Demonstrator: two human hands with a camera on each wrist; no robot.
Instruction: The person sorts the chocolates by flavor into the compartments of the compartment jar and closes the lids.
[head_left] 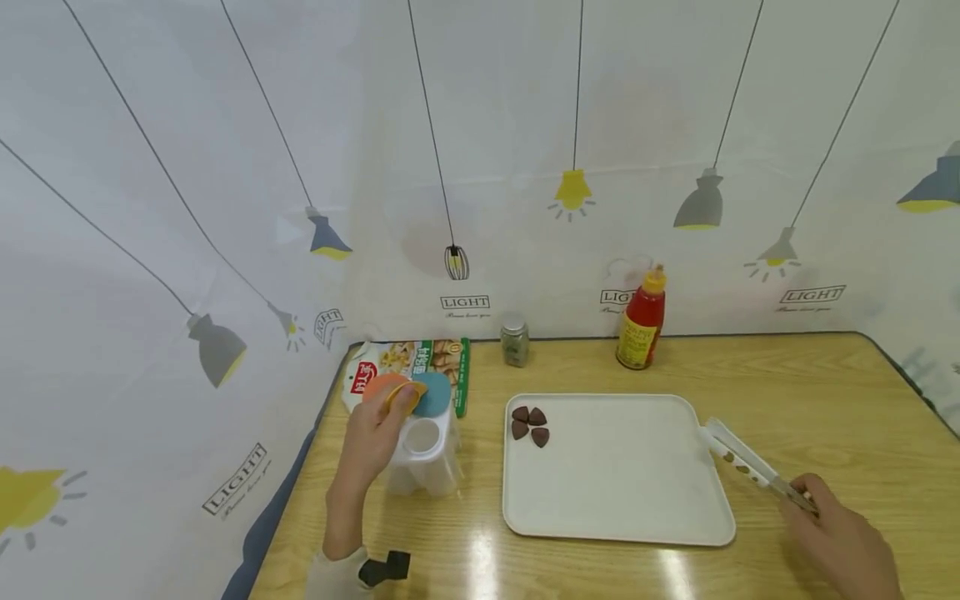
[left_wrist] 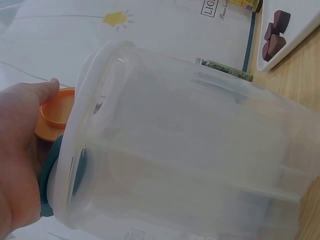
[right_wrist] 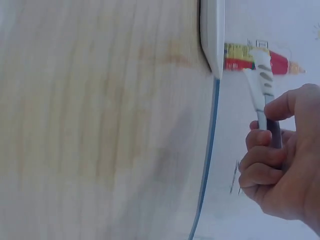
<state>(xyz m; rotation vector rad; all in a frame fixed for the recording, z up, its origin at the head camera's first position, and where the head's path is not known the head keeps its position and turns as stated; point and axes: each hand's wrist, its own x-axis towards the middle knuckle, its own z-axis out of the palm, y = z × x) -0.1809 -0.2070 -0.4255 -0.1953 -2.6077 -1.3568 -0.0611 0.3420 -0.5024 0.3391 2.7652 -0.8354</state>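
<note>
My left hand (head_left: 377, 427) pinches a small yellow-orange lid (head_left: 406, 398), with the thumb against its raised ring in the left wrist view. Below it stands a clear plastic storage container (left_wrist: 190, 140) with a white top, where a round opening (head_left: 422, 436) shows uncovered. Orange and blue lids (head_left: 432, 395) cover other parts of that top. On the right, my right hand (head_left: 843, 533) grips a pair of tongs (head_left: 742, 458) by the metal handles. Their white tips are near the right edge of a white tray (head_left: 615, 475). Several dark brown chocolate-like pieces (head_left: 529, 425) lie in the tray's far left corner.
A red sauce bottle (head_left: 642, 321) with a yellow cap stands behind the tray. Further left at the back are a small spice jar (head_left: 515, 342) and a printed food packet (head_left: 408, 358), partly behind the container. A lamp-patterned curtain (head_left: 525, 100) borders the wooden table (head_left: 795, 375).
</note>
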